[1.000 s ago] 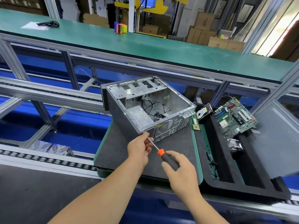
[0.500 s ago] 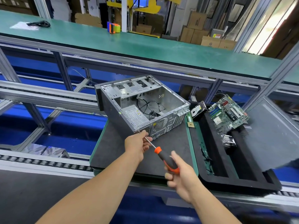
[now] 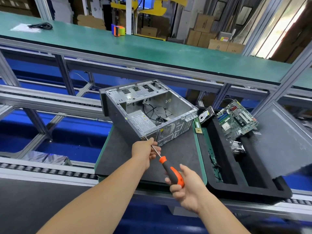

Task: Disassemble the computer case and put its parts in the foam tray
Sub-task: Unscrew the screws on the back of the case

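Note:
The open grey computer case point(image 3: 118, 122) lies on its side on a dark mat point(image 3: 118, 159), with a power supply and loose black cables inside. My right hand point(image 3: 187, 188) grips the orange-and-black handle of a screwdriver point(image 3: 170, 171). Its tip meets the case's near rear corner. My left hand point(image 3: 145, 152) pinches the metal shaft just behind the tip. The black foam tray point(image 3: 249, 184) stands to the right and holds a green motherboard point(image 3: 236, 119), a hard drive point(image 3: 205, 114) and a metal heatsink point(image 3: 238, 146).
A grey side panel point(image 3: 283, 141) leans over the tray's right side. A narrow green board point(image 3: 197, 127) lies between mat and tray. Roller conveyor rails point(image 3: 42, 171) run along the near edge. A green bench point(image 3: 135, 48) with a tape dispenser point(image 3: 118, 30) spans the back.
My right hand has slid back along the handle and rolled palm-up around its end. The left hand stays at the shaft by the case corner. The view shifted slightly.

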